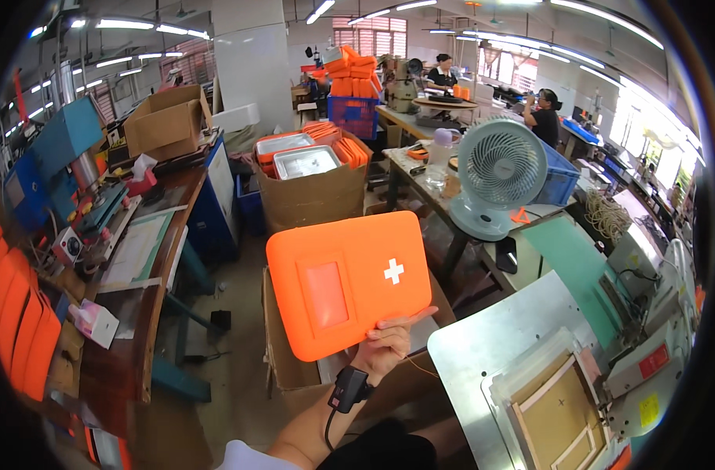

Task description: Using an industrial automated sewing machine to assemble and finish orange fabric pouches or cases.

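Observation:
My left hand (384, 350) grips the lower right edge of an orange first-aid case (365, 274). Its fingers lie curled against the edge, with one finger stretched out to the right. The case is held up and slightly tilted; its front bears a white cross and a framed rectangular window. A black device with a cable is strapped on my left wrist. Behind and below the case stands an open cardboard box (277, 356), partly hidden by it. My right hand is out of the picture.
At right stands a machine with a metal plate (483, 352) and framed panel (557, 395). A fan (502, 157) sits on a bench. Ahead, a carton (314, 196) holds orange pieces and silver trays. Stacked orange pieces (16, 313) lie left, beside a workbench (177, 211). Two people sit farther back.

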### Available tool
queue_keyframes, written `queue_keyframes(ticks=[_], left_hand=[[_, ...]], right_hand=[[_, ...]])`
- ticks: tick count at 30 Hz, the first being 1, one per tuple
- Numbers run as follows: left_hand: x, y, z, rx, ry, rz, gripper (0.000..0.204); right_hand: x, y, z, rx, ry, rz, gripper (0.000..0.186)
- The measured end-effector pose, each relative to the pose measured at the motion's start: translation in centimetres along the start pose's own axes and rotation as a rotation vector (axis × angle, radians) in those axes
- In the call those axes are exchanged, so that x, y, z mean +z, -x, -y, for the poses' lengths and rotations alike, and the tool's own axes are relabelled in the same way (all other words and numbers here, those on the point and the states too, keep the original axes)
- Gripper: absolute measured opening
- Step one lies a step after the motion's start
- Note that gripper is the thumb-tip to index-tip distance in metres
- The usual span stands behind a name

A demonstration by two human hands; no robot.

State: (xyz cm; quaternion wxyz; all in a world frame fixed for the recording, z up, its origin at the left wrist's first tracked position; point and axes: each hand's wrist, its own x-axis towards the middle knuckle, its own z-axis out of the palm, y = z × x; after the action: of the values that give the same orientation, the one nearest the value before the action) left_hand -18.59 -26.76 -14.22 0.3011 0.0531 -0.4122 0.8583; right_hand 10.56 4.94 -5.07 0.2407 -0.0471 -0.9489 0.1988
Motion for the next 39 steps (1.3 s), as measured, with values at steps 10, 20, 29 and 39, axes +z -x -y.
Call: queue_keyframes(ticks=[10, 20, 29, 39], left_hand=[[-1.9, 0.3, -3.3, 0.011, 0.005, 0.02, 0.083], [0.2, 3.5, -13.5, 0.933, -1.167, -0.458, 0.02], [-2.3, 2.0, -23.4, 1.23, -2.574, -1.088, 0.086], [-4.1, -2.0, -24.5, 0.49, -2.115, -0.911, 0.021]], right_hand=[[0.6, -0.7, 0.2, -0.057, 0.035, 0.029, 0.01], [0.6, -0.6, 0.1, -0.025, 0.019, 0.05, 0.012], [0.8, -1.1, 0.5, -0.03, 0.0, 0.023, 0.012], [0.9, -1.7, 0.7, -0.051, -0.04, 0.01, 0.014]])
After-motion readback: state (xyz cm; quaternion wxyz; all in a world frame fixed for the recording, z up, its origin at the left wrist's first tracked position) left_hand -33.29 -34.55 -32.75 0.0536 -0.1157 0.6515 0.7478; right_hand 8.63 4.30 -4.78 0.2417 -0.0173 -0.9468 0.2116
